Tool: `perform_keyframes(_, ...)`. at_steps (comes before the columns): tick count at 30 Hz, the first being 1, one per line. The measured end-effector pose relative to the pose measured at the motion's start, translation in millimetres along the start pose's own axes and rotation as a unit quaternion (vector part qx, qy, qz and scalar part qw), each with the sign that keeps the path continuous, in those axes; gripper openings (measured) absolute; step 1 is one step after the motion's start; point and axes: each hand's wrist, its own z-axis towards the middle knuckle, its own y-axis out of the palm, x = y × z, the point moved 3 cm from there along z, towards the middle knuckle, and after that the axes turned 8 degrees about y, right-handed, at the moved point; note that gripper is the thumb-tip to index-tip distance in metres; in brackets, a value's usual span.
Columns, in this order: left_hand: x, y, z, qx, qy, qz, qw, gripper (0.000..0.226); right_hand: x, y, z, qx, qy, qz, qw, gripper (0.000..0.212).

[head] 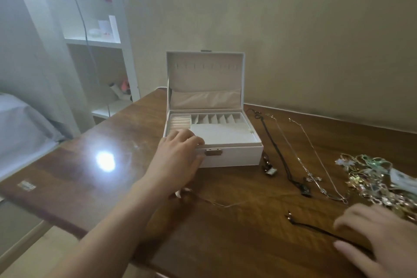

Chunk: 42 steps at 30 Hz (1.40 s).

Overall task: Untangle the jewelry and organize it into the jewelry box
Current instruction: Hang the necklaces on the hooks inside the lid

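Left hand: fingers lightly bent, tips resting over the front-left rim of the white rectangular jewelry box; it touches the box but whether it truly grips the edge cannot be told. Just past the fingertips lie the box's pale lined tray, ring-roll slots to the far left and a row of small dividers behind. The lid stands upright beyond them, hooks in a row across its lining. A brass-coloured latch sits just right of the fingers on the front wall.

Right hand: blurred, fingers spread and relaxed, palm down, holding nothing. A thin black cord runs on the table under and just left of its fingertips; contact cannot be told.

Beyond the right fingers, a tangled heap of gold and green jewelry. Between that heap and the box, three long necklaces lie laid out side by side: a dark chain with a dark pendant, a silver chain with a cross pendant, a plain fine silver chain. A thin chain trails near the left wrist. All rest on the glossy brown wooden table.
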Motion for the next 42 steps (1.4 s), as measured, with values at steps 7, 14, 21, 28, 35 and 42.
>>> perform_keyframes(7,2,10,5,0.050,-0.037,-0.051,0.997,0.013,64,23,-63,-0.130,0.150,0.088,0.976,0.034)
perform_keyframes(14,14,7,-3,0.063,-0.039,-0.084,0.994,0.019,22,13,-69,-0.027,0.137,0.128,0.982,0.033)
perform_keyframes(21,47,0,-36,0.055,-0.023,-0.074,0.995,0.020,35,-3,-90,0.011,0.135,0.153,0.979,0.041)
perform_keyframes(28,89,-26,-44,0.056,-0.003,-0.024,0.998,0.027,-13,-94,-26,-0.018,-0.009,0.248,0.969,0.040)
perform_keyframes(35,195,-43,26,-0.133,0.000,-0.484,0.865,0.045,-46,-143,65,-0.145,-0.040,0.236,0.960,0.008)
perform_keyframes(42,152,-88,55,-0.091,-0.014,-0.425,0.900,0.026,-58,-146,98,-0.157,-0.051,0.328,0.930,0.025)
